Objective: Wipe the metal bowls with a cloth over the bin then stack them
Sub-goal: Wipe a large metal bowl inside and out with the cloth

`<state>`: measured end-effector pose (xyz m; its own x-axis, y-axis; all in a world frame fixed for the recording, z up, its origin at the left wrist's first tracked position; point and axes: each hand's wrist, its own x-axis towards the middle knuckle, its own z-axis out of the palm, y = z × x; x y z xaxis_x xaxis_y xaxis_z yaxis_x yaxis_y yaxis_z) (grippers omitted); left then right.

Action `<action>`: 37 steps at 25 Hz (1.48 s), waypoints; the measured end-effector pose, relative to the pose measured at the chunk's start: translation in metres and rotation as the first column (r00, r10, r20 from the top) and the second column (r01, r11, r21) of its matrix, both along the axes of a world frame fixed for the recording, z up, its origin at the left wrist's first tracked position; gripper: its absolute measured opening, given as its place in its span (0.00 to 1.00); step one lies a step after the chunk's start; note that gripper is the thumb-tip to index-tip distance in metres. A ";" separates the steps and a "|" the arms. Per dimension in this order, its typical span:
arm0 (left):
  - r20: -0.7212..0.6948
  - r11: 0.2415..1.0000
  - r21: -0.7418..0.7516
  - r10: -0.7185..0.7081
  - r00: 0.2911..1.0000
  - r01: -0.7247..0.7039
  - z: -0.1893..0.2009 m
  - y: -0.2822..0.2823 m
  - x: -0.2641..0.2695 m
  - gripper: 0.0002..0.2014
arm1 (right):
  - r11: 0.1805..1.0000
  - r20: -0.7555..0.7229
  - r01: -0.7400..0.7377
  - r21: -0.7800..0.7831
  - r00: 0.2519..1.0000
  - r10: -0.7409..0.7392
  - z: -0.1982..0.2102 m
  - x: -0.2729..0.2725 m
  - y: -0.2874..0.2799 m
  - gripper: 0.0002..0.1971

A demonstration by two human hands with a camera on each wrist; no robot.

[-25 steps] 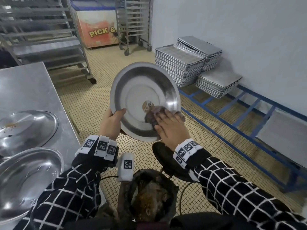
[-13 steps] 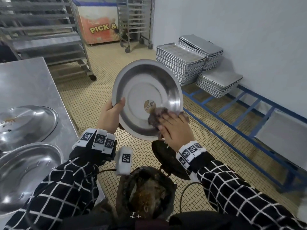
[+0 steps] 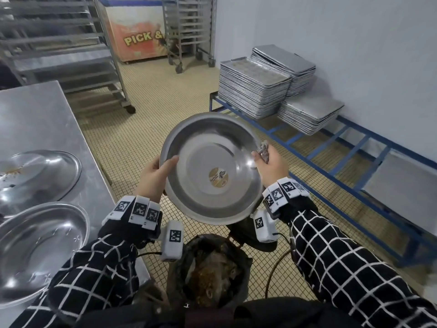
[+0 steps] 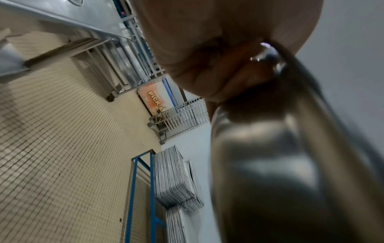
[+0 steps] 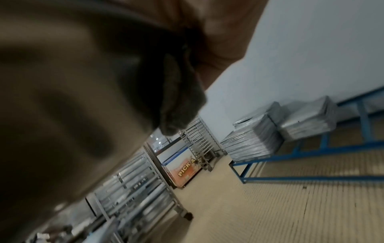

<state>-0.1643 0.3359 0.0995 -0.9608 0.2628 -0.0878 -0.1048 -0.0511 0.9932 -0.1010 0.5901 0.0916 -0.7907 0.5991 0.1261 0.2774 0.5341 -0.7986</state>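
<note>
A wide metal bowl (image 3: 212,169) with a round sticker inside is held tilted towards me above the black bin (image 3: 208,273). My left hand (image 3: 157,176) grips its left rim, thumb inside. My right hand (image 3: 269,164) holds a crumpled grey cloth (image 3: 264,150) and grips the bowl's right rim with it. In the left wrist view the bowl's underside (image 4: 270,164) fills the right half, blurred. The cloth (image 5: 176,102) hangs dark beside the bowl (image 5: 62,98) in the right wrist view. Two more bowls lie on the steel table at left: a soiled one (image 3: 33,176) and a nearer one (image 3: 37,252).
The steel table (image 3: 47,119) runs along the left. A low blue rack (image 3: 331,143) along the right wall carries stacks of baking trays (image 3: 255,91). Wheeled tray racks (image 3: 71,55) and a chest freezer (image 3: 139,36) stand at the back. The bin holds brown waste.
My right hand with the cloth has slid from the bowl's lower inside up to its right rim. The bowl has dropped lower and tilted flatter over the bin.
</note>
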 end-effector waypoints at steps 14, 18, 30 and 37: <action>-0.078 0.972 0.024 0.233 0.969 -0.232 0.004 -0.002 0.007 0.07 | 0.940 -0.070 0.081 -0.330 0.991 -0.110 0.010 0.018 -0.067 0.17; -0.131 0.976 -0.017 0.215 0.968 -0.219 0.002 -0.001 0.011 0.11 | 0.967 -0.157 -0.230 -0.109 0.965 0.212 0.010 0.023 -0.097 0.16; -0.187 0.991 -0.003 0.134 0.973 -0.137 0.013 0.003 0.005 0.08 | 0.666 0.330 -0.552 0.502 0.834 0.442 -0.030 0.020 -0.096 0.33; -0.203 0.991 -0.005 0.132 0.970 -0.135 0.015 0.005 0.003 0.06 | 0.691 0.280 -0.462 0.555 0.887 0.368 -0.034 0.028 -0.097 0.27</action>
